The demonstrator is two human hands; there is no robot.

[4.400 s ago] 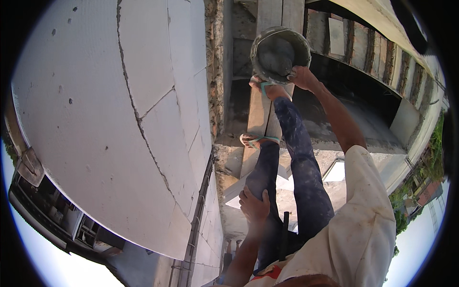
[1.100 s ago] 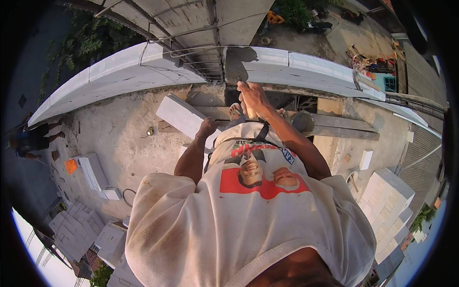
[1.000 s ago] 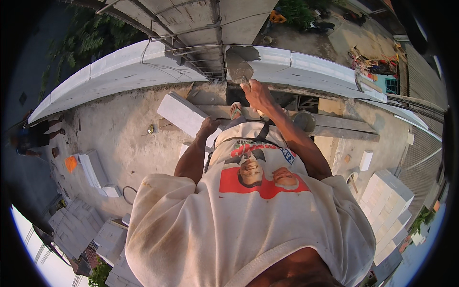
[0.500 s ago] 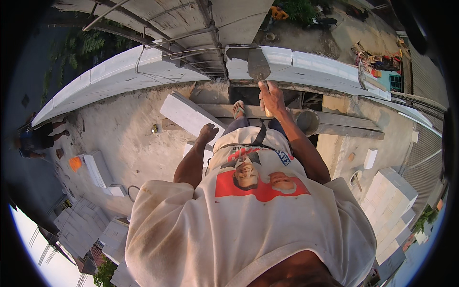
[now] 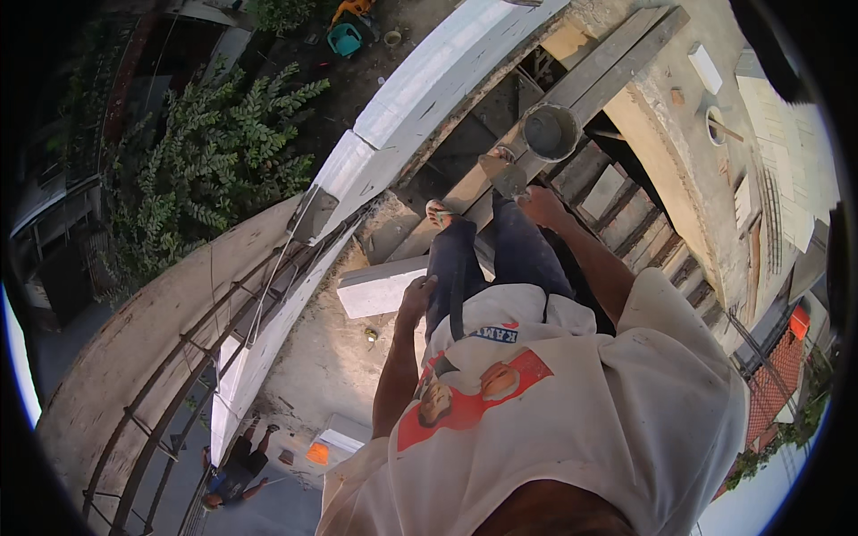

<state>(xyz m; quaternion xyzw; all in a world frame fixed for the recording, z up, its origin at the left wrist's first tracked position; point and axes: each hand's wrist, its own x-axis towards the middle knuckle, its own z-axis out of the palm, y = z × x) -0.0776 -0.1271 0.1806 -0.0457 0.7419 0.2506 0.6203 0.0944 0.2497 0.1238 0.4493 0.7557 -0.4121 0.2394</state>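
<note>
My right hand [image 5: 541,207] is closed on a trowel [image 5: 508,179], its mortar-coated blade pointing up toward a grey bucket [image 5: 549,134] on two wooden planks [image 5: 617,71]. My left hand [image 5: 417,291] lies beside my left thigh with fingers curled; whether they hold anything is hidden. Below it lies a long white block [image 5: 374,297]. My sandalled left foot [image 5: 438,212] rests on or beside the planks. Grey mortar [image 5: 317,212] coats the end of the curved-looking white block wall [image 5: 402,98] at my left.
Dark openings and a stairwell [image 5: 608,196] lie below the planks. Steel bar cages [image 5: 179,380] run along the left ledge. Another person [image 5: 237,473] in dark clothes is at the lower left, near an orange object [image 5: 317,453] and white blocks. Plants [image 5: 241,161] grow beyond the wall.
The view has swung round, bringing the stairwell and bucket closer to centre. My right hand and trowel have moved from before the mortar on the wall top toward the bucket.
</note>
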